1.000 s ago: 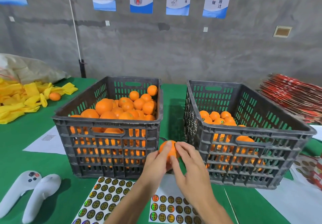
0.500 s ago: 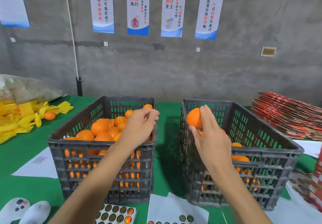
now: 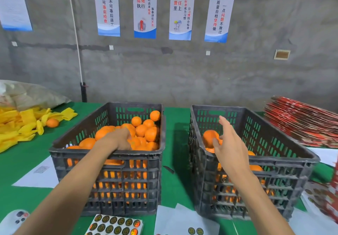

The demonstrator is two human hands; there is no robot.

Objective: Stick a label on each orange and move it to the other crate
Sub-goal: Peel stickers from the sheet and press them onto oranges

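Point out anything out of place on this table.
One loose orange lies outside both dark plastic crates, on the green table at the far left, against the heap of yellow foam sleeves. Nothing else stands out.

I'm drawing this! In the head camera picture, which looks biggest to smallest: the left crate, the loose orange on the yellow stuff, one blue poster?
1. Left crate
2. Blue poster, though it hangs far back, so its true size is unsure
3. Loose orange

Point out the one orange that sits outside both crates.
The lone orange on the green table at far left, beside the yellow pile; every other orange lies in a crate.
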